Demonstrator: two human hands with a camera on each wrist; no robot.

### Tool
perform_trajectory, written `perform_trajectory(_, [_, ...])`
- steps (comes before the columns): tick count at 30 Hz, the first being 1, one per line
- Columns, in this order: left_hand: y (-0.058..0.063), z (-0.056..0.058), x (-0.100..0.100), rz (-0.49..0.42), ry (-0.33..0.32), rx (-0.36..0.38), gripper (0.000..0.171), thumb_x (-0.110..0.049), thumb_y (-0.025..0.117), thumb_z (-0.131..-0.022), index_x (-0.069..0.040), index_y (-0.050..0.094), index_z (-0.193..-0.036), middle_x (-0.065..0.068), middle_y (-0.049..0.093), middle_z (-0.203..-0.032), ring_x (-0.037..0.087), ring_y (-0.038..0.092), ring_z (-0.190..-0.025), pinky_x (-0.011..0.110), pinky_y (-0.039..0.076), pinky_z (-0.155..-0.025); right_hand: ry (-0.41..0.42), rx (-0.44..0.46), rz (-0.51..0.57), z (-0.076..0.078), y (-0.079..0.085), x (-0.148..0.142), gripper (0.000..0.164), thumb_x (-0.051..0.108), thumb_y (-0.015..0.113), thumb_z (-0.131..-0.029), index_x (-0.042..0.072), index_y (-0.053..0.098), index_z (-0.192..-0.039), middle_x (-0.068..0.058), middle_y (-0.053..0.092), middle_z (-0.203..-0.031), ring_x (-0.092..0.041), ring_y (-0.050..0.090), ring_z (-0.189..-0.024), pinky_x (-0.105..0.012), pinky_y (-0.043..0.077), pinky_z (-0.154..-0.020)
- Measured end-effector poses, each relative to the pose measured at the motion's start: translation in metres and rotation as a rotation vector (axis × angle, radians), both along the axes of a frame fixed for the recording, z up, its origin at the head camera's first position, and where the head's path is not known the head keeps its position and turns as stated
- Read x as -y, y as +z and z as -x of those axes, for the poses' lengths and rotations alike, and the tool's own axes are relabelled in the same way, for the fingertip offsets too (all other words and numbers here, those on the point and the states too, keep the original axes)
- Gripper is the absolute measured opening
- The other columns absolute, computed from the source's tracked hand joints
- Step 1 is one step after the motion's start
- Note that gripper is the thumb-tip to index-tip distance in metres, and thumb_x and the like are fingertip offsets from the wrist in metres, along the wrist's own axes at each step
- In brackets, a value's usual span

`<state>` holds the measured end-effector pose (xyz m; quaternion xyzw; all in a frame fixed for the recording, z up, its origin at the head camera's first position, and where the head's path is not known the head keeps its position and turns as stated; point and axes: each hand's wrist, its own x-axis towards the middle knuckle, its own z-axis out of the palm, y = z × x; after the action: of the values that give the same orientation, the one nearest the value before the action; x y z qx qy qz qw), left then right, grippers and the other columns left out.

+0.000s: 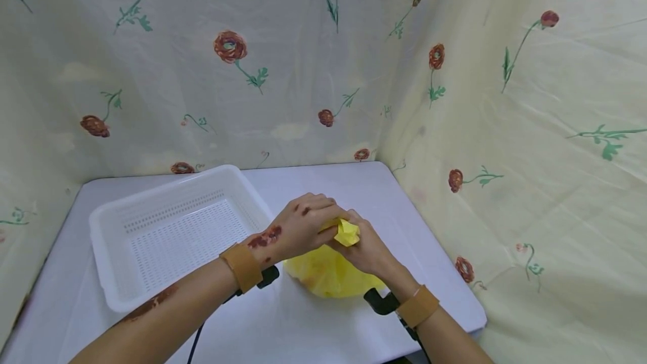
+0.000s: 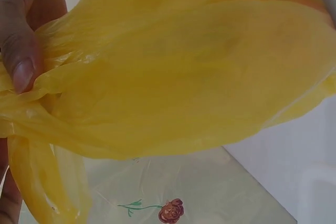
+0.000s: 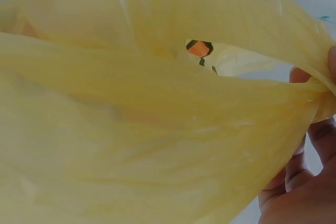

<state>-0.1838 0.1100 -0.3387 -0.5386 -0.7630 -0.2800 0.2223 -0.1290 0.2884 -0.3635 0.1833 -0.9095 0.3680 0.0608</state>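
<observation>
A yellow plastic bag (image 1: 336, 277) hangs bunched below both hands, over the white table. My left hand (image 1: 305, 226) grips its gathered top, and in the left wrist view the thumb (image 2: 23, 72) presses on the twisted plastic. Close against it, my right hand (image 1: 369, 246) holds the bag's neck from the right, with a crumpled yellow end (image 1: 347, 233) sticking out between the hands. The right wrist view shows fingers (image 3: 299, 174) pinching the bunched plastic. Through a gap in the bag there, a small orange and dark patch (image 3: 198, 49) shows; the bag's contents are mostly hidden.
A white perforated plastic basket (image 1: 108, 251) stands on the left of the white-covered table (image 1: 303, 336). Flower-printed curtains (image 1: 283, 111) hang behind the table and along its sides. Both wrists wear tan straps (image 1: 418, 306) with small black cameras, and cables run down from them.
</observation>
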Motion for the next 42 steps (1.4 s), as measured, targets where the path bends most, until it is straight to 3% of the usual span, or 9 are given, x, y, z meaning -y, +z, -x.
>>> perform_trajectory(5, [-0.001, -0.001, 0.004, 0.013, 0.001, 0.017, 0.029, -0.021, 0.075, -0.083, -0.012, 0.069, -0.109, -0.001, 0.068, -0.096, 0.012, 0.060, -0.085, 0.023, 0.050, -0.080, 0.010, -0.048, -0.029, 0.001, -0.001, 0.001, 0.034, 0.008, 0.069, -0.086, 0.004, 0.061, -0.120, -0.006, 0.058, -0.101, -0.017, 0.051, -0.090, -0.028, 0.049, -0.078])
perform_trajectory(13, [-0.005, 0.002, 0.013, -0.028, 0.002, 0.013, 0.047, -0.036, 0.077, -0.079, -0.013, 0.065, -0.118, -0.001, 0.067, -0.108, 0.012, 0.062, -0.098, 0.027, 0.050, -0.089, 0.038, -0.143, -0.042, 0.005, -0.005, 0.001, 0.014, 0.004, 0.071, -0.083, 0.007, 0.063, -0.094, -0.001, 0.063, -0.088, -0.017, 0.050, -0.087, -0.028, 0.048, -0.075])
perform_trajectory(19, [-0.010, 0.004, 0.025, -0.065, 0.028, 0.004, 0.056, -0.041, 0.079, -0.076, -0.011, 0.063, -0.121, 0.002, 0.064, -0.116, 0.016, 0.060, -0.104, 0.030, 0.050, -0.090, 0.044, -0.171, -0.049, 0.006, -0.007, -0.001, 0.012, 0.005, 0.071, -0.083, 0.006, 0.066, -0.095, -0.001, 0.066, -0.086, -0.015, 0.050, -0.084, -0.025, 0.048, -0.072])
perform_trajectory(32, [-0.036, 0.010, 0.055, -0.060, 0.142, 0.090, 0.065, -0.041, 0.080, -0.075, -0.009, 0.057, -0.126, 0.006, 0.059, -0.125, 0.020, 0.056, -0.113, 0.036, 0.046, -0.097, -0.029, -0.059, -0.011, 0.009, -0.002, -0.001, 0.018, 0.012, 0.072, -0.084, 0.008, 0.068, -0.101, -0.001, 0.060, -0.089, -0.014, 0.053, -0.079, -0.023, 0.052, -0.069])
perform_trajectory(38, [-0.050, 0.010, 0.060, -0.046, 0.197, 0.165, 0.059, -0.036, 0.079, -0.078, -0.010, 0.056, -0.126, 0.004, 0.061, -0.121, 0.018, 0.058, -0.111, 0.035, 0.048, -0.095, -0.044, -0.018, 0.016, 0.008, -0.004, -0.002, 0.017, 0.011, 0.070, -0.085, 0.007, 0.067, -0.101, -0.004, 0.058, -0.092, -0.014, 0.054, -0.078, -0.022, 0.051, -0.070])
perform_trajectory(42, [-0.057, 0.009, 0.059, -0.048, 0.227, 0.223, 0.054, -0.031, 0.075, -0.082, -0.011, 0.055, -0.128, 0.002, 0.063, -0.118, 0.016, 0.059, -0.108, 0.033, 0.049, -0.093, -0.044, 0.000, 0.039, 0.002, 0.006, 0.007, 0.015, 0.004, 0.070, -0.085, 0.002, 0.066, -0.099, -0.008, 0.058, -0.091, -0.015, 0.053, -0.078, -0.021, 0.050, -0.070])
